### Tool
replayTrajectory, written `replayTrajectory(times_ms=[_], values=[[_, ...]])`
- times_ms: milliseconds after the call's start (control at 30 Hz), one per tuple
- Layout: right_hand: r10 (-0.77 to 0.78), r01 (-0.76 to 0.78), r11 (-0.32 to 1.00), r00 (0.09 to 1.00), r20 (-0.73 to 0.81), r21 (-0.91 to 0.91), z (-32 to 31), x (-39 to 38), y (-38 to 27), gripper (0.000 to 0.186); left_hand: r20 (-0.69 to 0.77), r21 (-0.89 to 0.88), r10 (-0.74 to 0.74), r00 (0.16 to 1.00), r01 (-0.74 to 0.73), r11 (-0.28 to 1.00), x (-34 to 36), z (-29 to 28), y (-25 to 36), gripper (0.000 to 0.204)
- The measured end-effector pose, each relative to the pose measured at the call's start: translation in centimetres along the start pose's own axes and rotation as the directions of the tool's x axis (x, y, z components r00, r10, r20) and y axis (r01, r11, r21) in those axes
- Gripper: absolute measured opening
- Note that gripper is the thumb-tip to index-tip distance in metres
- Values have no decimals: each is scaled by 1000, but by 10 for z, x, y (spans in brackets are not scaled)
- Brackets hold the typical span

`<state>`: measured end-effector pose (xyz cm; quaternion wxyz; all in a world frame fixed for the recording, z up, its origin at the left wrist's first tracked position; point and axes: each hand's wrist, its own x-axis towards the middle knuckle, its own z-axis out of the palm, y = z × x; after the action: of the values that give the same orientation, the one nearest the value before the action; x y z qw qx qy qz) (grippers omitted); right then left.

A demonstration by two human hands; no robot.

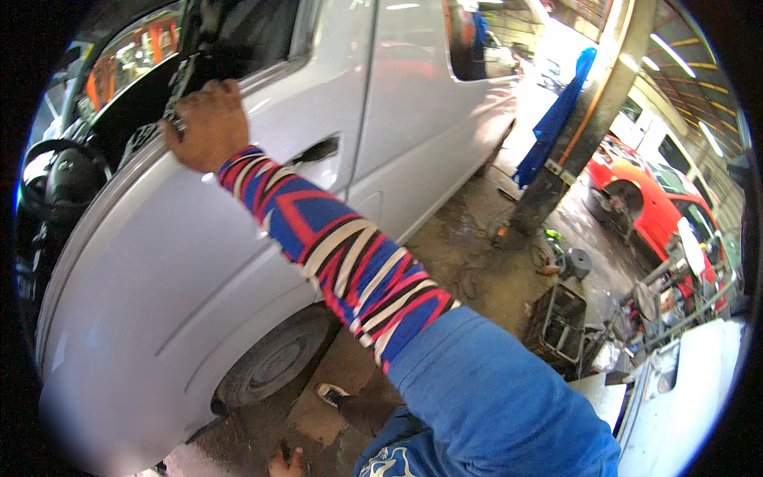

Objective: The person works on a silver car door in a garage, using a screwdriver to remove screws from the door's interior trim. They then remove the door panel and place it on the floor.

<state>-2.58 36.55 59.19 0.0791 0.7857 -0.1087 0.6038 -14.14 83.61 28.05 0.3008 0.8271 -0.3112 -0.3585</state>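
My right hand (208,123), at the end of an arm in a patterned sleeve, is closed over the window sill of a silver van's front door (214,238). Its fingers curl over the edge beside the open window, their tips partly hidden. A dark metal strip-like part (181,83), too unclear to name, stands by the fingers. Right of the wrist is the door handle (316,149). Only part of my left hand (286,463) shows at the bottom edge, low over the floor, its fingers apart with nothing plainly held.
Inside the van is a steering wheel (73,176); below the door is a wheel (274,358). A post (584,119) with a blue cloth (552,119) stands to the right. Beyond are a black crate (556,322), piled parts, a red car (636,187) and a pale panel (675,397).
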Motion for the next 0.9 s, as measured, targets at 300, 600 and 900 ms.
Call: replayTrajectory(times_ms=[300,600,900], values=[[-3,2,1000,999,52,16,-10,2,-3,42,-70,272,520,851,-485,831,52,53,-30,55],[-6,7,1000,1000,29,-5,-11,1,-5,38,-15,361,210,977,-191,913,-10,54,-55,51],[-46,46,999,999,-21,-6,-12,0,-5,35,-117,88,-7,993,17,996,-58,56,-51,50]])
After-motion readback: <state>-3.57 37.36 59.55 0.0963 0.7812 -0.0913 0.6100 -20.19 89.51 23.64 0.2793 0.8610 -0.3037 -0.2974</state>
